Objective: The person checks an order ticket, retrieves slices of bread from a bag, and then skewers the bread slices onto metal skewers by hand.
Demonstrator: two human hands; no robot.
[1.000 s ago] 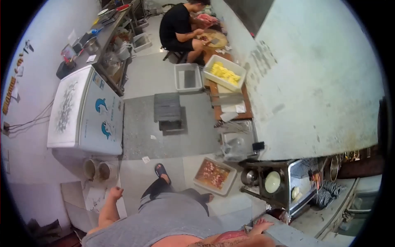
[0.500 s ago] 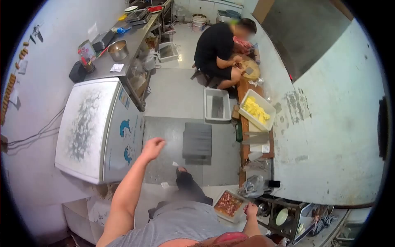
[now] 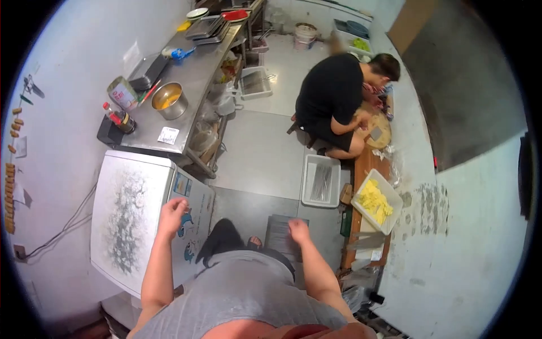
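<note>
My left hand (image 3: 174, 216) is raised beside the white fridge (image 3: 132, 212), near its top front edge. Its fingers are loosely curled, with nothing visible in them. On the other side, my right hand (image 3: 298, 230) is closed in a fist in front of my body, above the dark grey board (image 3: 276, 240) on the floor. I see nothing held in that hand either. One sandalled foot (image 3: 255, 242) shows between my hands.
A co-worker (image 3: 333, 99) sits bent over a round chopping board (image 3: 381, 129). Beside them are a white tub (image 3: 305, 189) on the floor and a tray of yellow food (image 3: 360, 198) on the wooden bench. At left, a steel table (image 3: 195, 85) bears a metal pot (image 3: 182, 106) and bottles.
I have moved forward: the fridge and steel table look nearer, and the food tray by the stove has left view. My right hand has swung forward; my left hand is now further left.
</note>
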